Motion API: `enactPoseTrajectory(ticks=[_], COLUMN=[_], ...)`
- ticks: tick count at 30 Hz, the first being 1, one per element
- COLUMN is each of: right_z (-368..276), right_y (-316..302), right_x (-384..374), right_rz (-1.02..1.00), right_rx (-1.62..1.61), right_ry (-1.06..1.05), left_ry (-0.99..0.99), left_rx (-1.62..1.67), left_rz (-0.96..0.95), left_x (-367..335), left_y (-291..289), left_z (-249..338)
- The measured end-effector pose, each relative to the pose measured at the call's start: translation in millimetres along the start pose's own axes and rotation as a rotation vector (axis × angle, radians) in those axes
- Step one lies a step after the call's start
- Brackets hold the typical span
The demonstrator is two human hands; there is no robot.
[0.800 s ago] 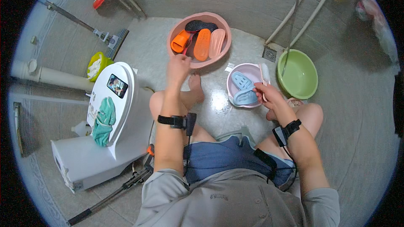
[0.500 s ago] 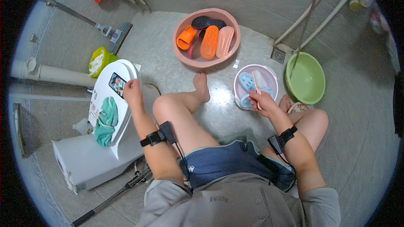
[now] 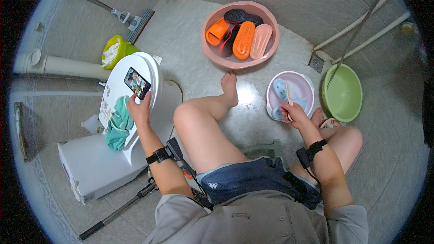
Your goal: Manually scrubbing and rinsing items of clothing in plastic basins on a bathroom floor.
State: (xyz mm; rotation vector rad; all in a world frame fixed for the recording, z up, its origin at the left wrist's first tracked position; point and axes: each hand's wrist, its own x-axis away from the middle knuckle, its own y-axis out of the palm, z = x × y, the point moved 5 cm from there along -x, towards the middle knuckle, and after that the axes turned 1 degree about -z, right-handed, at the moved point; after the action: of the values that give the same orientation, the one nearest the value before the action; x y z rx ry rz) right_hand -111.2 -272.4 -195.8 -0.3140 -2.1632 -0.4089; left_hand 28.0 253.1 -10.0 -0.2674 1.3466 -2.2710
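Observation:
My left hand (image 3: 139, 108) grips the lower end of a smartphone (image 3: 137, 82) with thumb and fingers. The phone is tilted over the white toilet lid (image 3: 118, 76), its lit screen facing up; I cannot tell whether it is fully off the lid. A crumpled green cloth (image 3: 119, 124) lies beside that wrist. My right hand (image 3: 296, 115) is closed around the pale handle of a brush (image 3: 290, 103), above a small pale-pink basin (image 3: 309, 82). Light-blue slippers (image 3: 280, 89) sit in this basin, partly hidden by the hand. The brush's head is hard to make out.
A larger pink tub (image 3: 211, 56) ahead holds orange, pink and black slippers. To the right stands a green basin (image 3: 342, 93), near a floor drain (image 3: 316, 63). A yellow-green bin (image 3: 114, 52) and a mop (image 3: 129, 20) are beyond the toilet. My knees flank the middle.
My left hand has closed on the phone and turned it, its fingers now at the lower end. My right hand still holds the brush over the basin. The whole view has shifted slightly.

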Motion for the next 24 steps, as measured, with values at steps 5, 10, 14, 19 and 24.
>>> enactPoseTrajectory(ticks=[5,10,14,19,24], right_z=[-1.6,4.2,3.8,4.8,6.5], right_y=[5.0,1.9,4.2,3.1,3.6], right_x=[0.7,-2.2,3.6,4.8,2.0], right_rz=[-0.039,-0.061,-0.039,-0.026,-0.049], right_rx=[0.074,0.075,0.049,0.058,0.05], right_ry=[-0.036,-0.047,-0.051,-0.058,-0.075], left_ry=[0.001,0.014,0.036,0.062,0.103], left_rx=[-0.111,-0.193,-0.211,-0.189,-0.184], left_rz=[-0.01,-0.024,0.01,0.044,0.018], left_x=[-14.6,-39.9,-52.0,-48.2,-29.9], left_y=[7.8,19.5,18.9,13.8,13.4], left_z=[-5.5,-13.5,-19.8,-17.8,-9.3])
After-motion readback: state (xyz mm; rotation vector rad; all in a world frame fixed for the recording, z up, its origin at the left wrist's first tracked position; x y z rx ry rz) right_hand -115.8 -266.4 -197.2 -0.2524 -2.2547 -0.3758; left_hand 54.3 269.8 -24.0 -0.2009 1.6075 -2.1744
